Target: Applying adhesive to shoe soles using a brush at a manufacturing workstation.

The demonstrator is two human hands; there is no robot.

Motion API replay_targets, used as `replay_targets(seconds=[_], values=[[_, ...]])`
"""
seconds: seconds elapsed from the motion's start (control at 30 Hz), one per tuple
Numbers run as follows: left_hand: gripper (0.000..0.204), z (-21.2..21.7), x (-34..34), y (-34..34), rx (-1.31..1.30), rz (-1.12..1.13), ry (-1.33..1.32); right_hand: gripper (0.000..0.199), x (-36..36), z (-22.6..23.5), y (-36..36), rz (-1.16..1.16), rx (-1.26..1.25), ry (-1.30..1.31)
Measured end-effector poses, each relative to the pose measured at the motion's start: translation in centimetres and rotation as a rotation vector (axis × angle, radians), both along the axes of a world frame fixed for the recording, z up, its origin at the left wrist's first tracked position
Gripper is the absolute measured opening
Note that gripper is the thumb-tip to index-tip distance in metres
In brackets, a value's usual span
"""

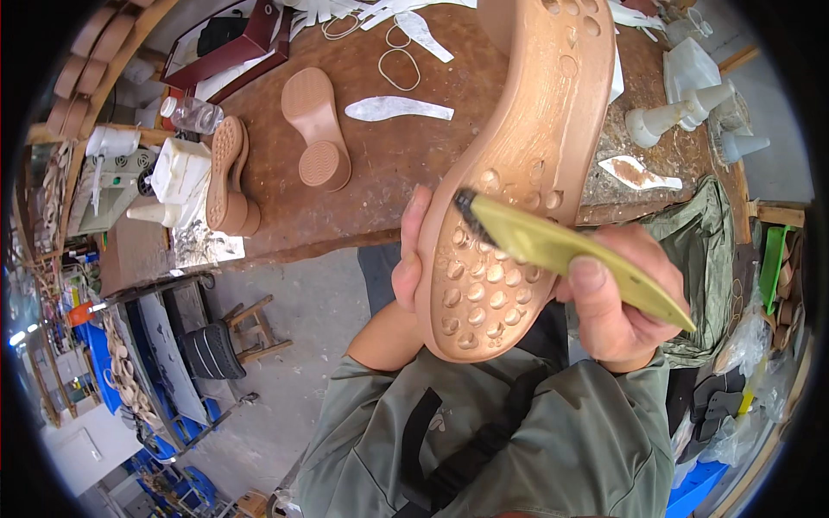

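Close in front of me is a large tan shoe sole [549, 104], its hollowed, dimpled inner face turned up toward me. My left hand [413, 250] is closed round its left edge; the fingers show there and the rest is behind the sole. A brush [553, 243] with a yellow-green handle is gripped in my right hand [623, 302], the thumb pressed along the handle. Its short dark bristles are over the dimpled part; whether they touch is blurred. The dimpled surface looks shiny. On the table stand another tan sole [316, 121] and a tan pair [226, 177].
The brown worktable [389, 173] carries white shoe-shaped pieces [397, 108], a dark red box [229, 52], a clear bottle [192, 114] and white cone-shaped containers [661, 121]. Dark green cloth [699, 268] hangs at the right edge. A wooden stool [255, 328] stands on the floor at left.
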State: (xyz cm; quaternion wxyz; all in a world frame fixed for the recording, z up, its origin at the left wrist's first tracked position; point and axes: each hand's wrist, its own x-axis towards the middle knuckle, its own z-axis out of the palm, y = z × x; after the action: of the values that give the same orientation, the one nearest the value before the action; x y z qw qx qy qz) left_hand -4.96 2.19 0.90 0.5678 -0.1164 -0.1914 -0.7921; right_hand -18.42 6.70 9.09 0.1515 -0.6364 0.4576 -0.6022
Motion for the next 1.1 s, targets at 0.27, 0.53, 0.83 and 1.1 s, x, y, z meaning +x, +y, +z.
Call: replay_targets(seconds=[0.27,0.53,0.83,1.1], values=[[0.066,0.7,2.5,1.1,-0.189,0.029,-0.177,0.016,2.3,0.8,2.6,0.111,-0.025,-0.028],[0.077,0.6,1.2,1.1,-0.334,0.145,0.035,0.020,3.0,0.6,4.1,0.159,-0.046,0.031],[0.097,-0.4,1.8,1.7,-0.692,0.681,-0.496,0.021,2.9,1.2,4.3,0.273,-0.117,0.120],[0.109,0.1,2.8,1.8,-0.808,0.548,-0.553,0.024,2.0,1.5,3.6,0.448,-0.161,0.115]])
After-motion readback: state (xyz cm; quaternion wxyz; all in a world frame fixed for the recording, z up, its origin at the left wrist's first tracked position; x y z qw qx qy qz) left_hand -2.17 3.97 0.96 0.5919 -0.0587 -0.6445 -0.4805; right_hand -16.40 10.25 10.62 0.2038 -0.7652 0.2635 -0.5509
